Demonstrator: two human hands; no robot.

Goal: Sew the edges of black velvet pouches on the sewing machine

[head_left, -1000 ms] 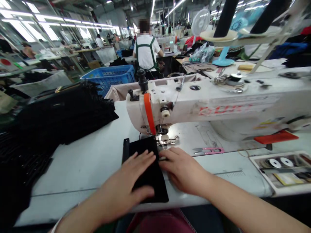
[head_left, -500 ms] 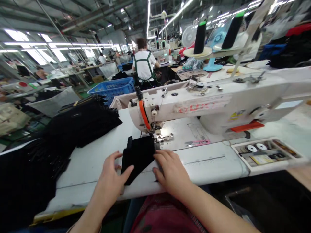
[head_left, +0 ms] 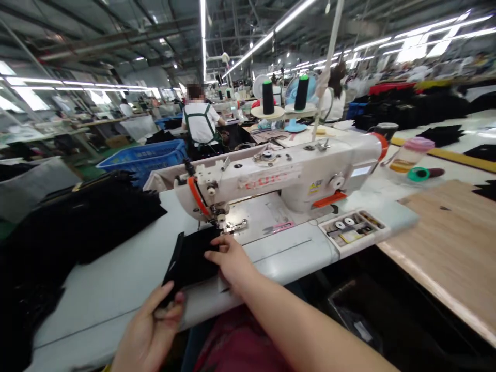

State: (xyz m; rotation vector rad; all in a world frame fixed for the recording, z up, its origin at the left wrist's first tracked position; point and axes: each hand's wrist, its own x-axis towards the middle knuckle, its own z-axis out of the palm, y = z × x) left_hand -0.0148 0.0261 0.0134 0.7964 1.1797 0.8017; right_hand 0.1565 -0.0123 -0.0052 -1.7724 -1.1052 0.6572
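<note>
A black fabric piece [head_left: 194, 258] lies on the white sewing table with its far edge at the needle and presser foot [head_left: 221, 221] of a white sewing machine [head_left: 267, 178]. My left hand [head_left: 153, 323] grips the fabric's near left corner between thumb and fingers, at the table's front edge. At the right edge, just in front of the presser foot, my right hand [head_left: 232, 261] pinches the same piece, its fingers bent over the cloth. Part of the fabric's near edge hangs towards me.
Piles of black fabric pieces [head_left: 96, 222] cover the table's left side. Pink-handled thread snips [head_left: 279, 227] lie under the machine arm, near a tray of bobbins [head_left: 351, 232]. Behind stand thread cones [head_left: 267, 98], a blue crate [head_left: 145, 157] and a person [head_left: 199, 121]. A lidded jar [head_left: 411, 155] is at right.
My view has swung right. My left hand has shifted to the fabric's near corner and closed on it, and my right hand has come further onto its right edge. The fabric has turned slightly.
</note>
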